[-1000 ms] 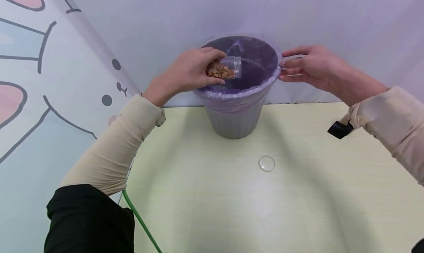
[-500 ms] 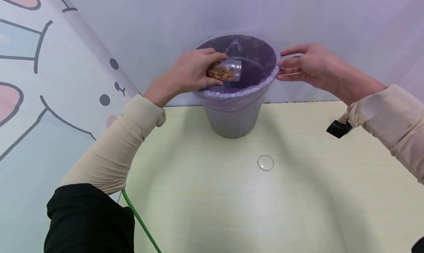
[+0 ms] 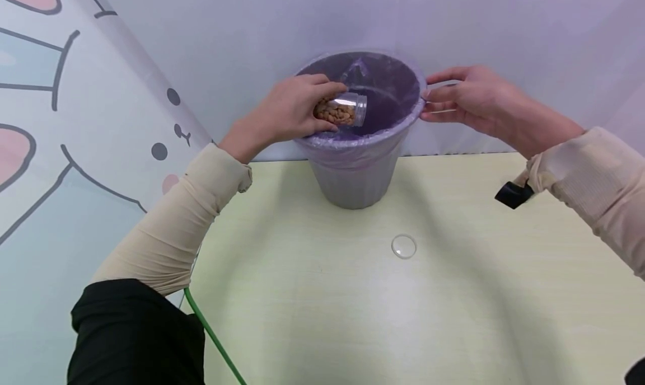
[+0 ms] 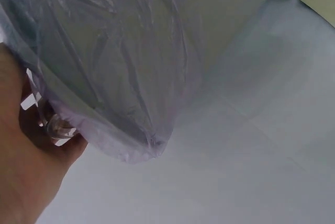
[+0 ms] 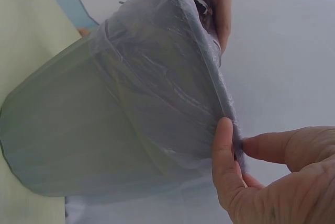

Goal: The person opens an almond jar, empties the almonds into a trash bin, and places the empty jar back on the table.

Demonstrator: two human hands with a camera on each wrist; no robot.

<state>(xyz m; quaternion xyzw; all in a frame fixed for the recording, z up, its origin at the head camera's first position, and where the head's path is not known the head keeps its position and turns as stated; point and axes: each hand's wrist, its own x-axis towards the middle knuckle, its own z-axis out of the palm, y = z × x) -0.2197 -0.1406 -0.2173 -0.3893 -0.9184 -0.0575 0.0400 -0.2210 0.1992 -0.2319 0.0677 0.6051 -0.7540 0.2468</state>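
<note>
A grey trash can [image 3: 353,183] stands on the table against the wall, lined with a translucent purple bag [image 3: 360,155] folded over its rim. Over its opening, at the left side, my left hand [image 3: 294,108] grips a clear plastic jar [image 3: 353,106] lying nearly on its side, mouth to the right and tipped slightly down. Brown pieces like nuts or kibble [image 3: 335,113] lie in the jar's lower part. At the right side, my right hand [image 5: 285,174] pinches the bag-covered rim between thumb and fingers. In the left wrist view the bag hides most of the jar.
On the pale wooden table [image 3: 322,318] in front of the can lies a clear round lid or ring [image 3: 404,246]. A green cable or strip [image 3: 214,334] runs by the left edge. Walls stand behind and at left, the left one with cartoon drawings.
The jar's mouth has dipped a little lower inside the can, with the brown pieces still in it. The right hand keeps its place on the rim.
</note>
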